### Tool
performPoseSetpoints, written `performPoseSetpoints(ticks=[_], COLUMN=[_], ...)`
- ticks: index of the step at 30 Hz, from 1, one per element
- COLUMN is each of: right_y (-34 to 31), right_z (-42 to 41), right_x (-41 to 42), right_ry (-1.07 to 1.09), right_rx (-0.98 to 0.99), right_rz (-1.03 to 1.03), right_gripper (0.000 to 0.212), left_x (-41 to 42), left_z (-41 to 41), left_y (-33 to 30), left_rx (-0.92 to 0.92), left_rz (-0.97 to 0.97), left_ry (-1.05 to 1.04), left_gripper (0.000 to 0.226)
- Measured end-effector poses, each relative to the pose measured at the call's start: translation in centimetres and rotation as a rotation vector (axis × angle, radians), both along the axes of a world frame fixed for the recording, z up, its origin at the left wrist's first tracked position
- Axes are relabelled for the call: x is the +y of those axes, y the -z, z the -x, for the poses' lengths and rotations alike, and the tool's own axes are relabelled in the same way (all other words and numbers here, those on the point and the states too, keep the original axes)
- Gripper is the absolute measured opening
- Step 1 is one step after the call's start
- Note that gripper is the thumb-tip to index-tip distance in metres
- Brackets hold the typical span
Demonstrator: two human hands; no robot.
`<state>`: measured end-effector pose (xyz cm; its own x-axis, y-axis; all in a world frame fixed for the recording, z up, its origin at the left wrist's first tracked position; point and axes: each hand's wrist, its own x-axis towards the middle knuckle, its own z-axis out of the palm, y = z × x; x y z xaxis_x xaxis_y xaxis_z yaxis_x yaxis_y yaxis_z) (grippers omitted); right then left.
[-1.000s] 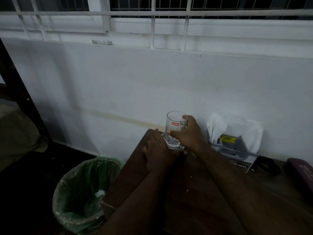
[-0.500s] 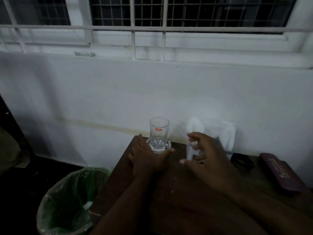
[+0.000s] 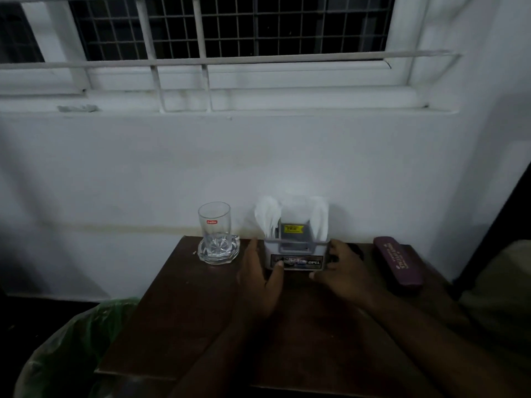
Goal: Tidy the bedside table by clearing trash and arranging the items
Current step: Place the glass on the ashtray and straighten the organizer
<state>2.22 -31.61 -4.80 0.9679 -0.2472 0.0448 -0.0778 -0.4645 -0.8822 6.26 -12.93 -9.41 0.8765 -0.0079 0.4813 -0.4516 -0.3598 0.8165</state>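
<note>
Light, rigid tissue holder, floppy tissues on top, is bracketed between left hand and right hand, fingers pressed flat against its sides; low side walls judged best hold.
</note>
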Motion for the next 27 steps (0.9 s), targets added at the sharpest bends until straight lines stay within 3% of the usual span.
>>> performPoseSetpoints(ticks=[2,11,21,24,27], right_y=[0.1,0.0,-0.3,-0.9,-2.3], right_z=[0.1,0.6,1.1,1.1,1.0], right_x=[0.4,1.1,1.0,0.1,-3.4], right_ry=[-0.031,-0.045,-0.151,-0.171,0.011], right_rx=[-0.020,-0.062,-0.039,-0.023,-0.105], right_rz=[-0.020,-0.069,-0.063,0.056,0.312], right_gripper=[0.072,0.071,0.072,0.079,0.075], left_x=[0.2,0.3,0.1,0.2,0.1], left_z=[-0.1,0.6,0.7,0.7,0.6], left_y=[0.3,-0.7,-0.7,-0.5,-0.3], left_rx=[0.071,0.079,0.041,0.041,0.044], left_rz=[-0.051,-0.100,-0.121,-0.150,-0.162], left_ry=[0.041,0.082,-0.041,-0.061,-0.066], left_gripper=[0.067,0.063,0.064,0.066,0.068])
